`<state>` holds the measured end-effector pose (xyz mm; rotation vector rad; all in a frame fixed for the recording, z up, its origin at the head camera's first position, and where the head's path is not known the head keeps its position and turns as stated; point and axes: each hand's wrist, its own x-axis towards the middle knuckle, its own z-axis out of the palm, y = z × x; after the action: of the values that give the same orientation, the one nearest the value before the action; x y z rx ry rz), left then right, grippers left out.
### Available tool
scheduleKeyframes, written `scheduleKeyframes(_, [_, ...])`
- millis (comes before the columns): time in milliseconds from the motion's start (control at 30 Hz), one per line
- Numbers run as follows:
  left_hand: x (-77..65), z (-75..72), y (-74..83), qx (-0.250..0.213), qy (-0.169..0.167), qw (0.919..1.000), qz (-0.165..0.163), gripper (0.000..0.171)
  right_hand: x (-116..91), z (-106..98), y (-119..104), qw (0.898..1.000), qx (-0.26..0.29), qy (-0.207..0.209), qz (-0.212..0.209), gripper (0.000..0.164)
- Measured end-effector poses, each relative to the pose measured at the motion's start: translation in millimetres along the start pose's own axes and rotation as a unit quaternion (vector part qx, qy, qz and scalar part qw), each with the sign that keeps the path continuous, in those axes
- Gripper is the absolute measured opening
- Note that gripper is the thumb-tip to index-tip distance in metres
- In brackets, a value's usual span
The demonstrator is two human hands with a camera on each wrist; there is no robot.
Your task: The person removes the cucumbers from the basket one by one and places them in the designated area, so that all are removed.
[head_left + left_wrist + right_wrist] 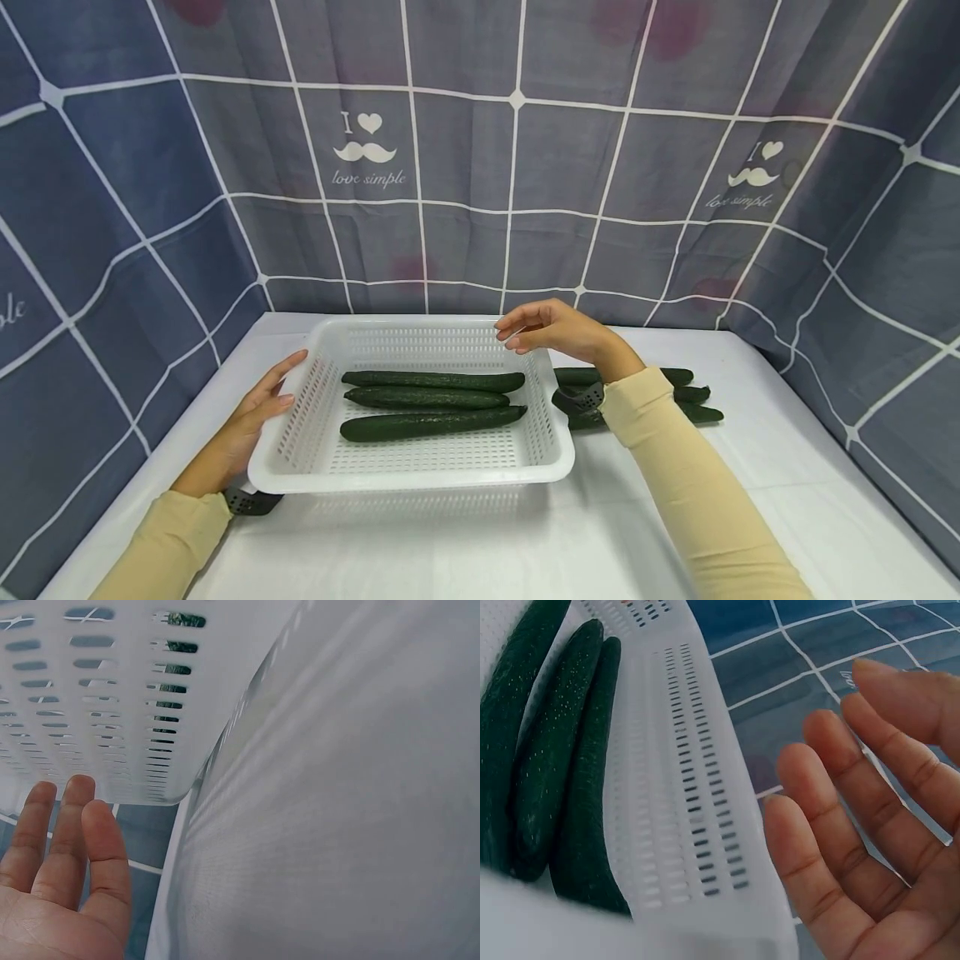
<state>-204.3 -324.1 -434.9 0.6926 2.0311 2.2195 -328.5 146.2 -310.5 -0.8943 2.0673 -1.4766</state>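
A white perforated plastic basket (412, 482) stands on the table with three long dark green cucumbers (433, 425) lying side by side in it. My left hand (251, 421) is at the basket's left side, its fingertips right by the rim. In the left wrist view the fingers (54, 847) are extended next to the slotted wall, the thumb out of view. Over the back right corner of the basket hovers my right hand (558, 327), fingers loosely bent. Nothing is between them in the right wrist view, where the cucumbers (559, 750) lie beyond the basket wall.
More cucumbers (697, 413) lie on the white-covered table (480, 550) right of the basket, partly hidden behind the right wrist and sleeve. A grey-blue checked curtain (465, 158) encloses the back and both sides. Each wrist wears a black strap (251, 502).
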Motion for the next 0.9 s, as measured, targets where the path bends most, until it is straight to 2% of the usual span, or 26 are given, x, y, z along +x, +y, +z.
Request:
scheduleKeyframes(300, [-1.6, 2.7, 1.1, 0.009, 0.021, 0.9994, -0.026, 0.064, 21, 15, 0, 1.000, 0.010, 0.010, -0.012, 0.039])
scheduleKeyframes(633, [0.9, 3.9, 1.2, -0.029, -0.002, 0.9995, 0.009, 0.063, 36, 26, 8, 1.000, 0.013, 0.001, -0.015, 0.037])
scheduleKeyframes(733, [1.0, 4.7, 1.2, -0.029, 0.000, 0.9995, 0.008, 0.064, 39, 28, 11, 1.000, 0.008, 0.002, -0.011, 0.035])
scheduleKeyframes(900, [0.0, 5.0, 1.3, -0.023, 0.007, 0.9997, 0.001, 0.065, 46, 33, 12, 1.000, 0.009, 0.007, 0.016, 0.040])
